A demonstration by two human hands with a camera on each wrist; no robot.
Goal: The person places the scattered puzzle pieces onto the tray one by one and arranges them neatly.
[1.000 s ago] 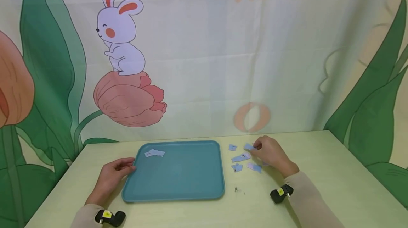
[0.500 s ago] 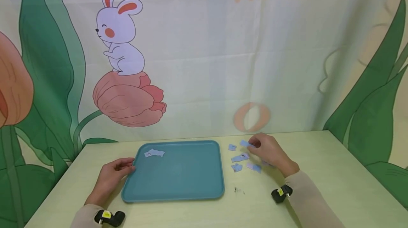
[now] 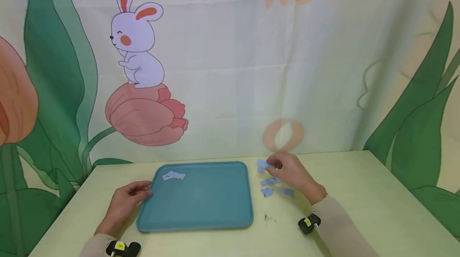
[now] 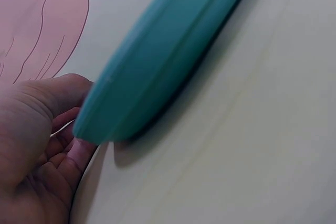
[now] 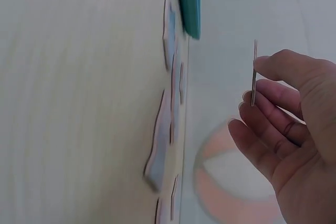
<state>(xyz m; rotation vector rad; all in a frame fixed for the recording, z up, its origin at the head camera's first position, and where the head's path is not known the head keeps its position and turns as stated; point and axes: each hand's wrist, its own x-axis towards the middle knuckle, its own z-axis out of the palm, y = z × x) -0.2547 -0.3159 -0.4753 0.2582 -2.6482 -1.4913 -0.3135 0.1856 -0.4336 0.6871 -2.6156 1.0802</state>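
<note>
My right hand (image 3: 292, 172) pinches a thin, flat light-blue puzzle piece (image 3: 263, 163) between thumb and fingers. In the right wrist view the piece (image 5: 255, 49) shows edge-on, raised off the table. From the head it overlaps another small blue piece (image 3: 260, 170) lying beyond the tray's right side. More puzzle pieces (image 3: 269, 182) lie below it, some pale blue, some with pink. On the left, my left hand (image 3: 123, 205) holds the left rim of a teal tray (image 3: 194, 230); the left wrist view shows fingers at its rim (image 4: 126, 93). A joined strip of pieces (image 3: 174, 175) lies in the tray's upper left.
Small dark specks (image 3: 266, 218) mark the pale table (image 3: 345, 193) to the right of the tray. Behind the table hangs a printed curtain (image 3: 223, 69) with a rabbit and tulips. Each wrist carries a small black camera (image 3: 309, 224).
My right hand has moved left with the blue puzzle piece, from above the right-hand pieces to over the small piece near the tray. The left hand stays at the tray's rim.
</note>
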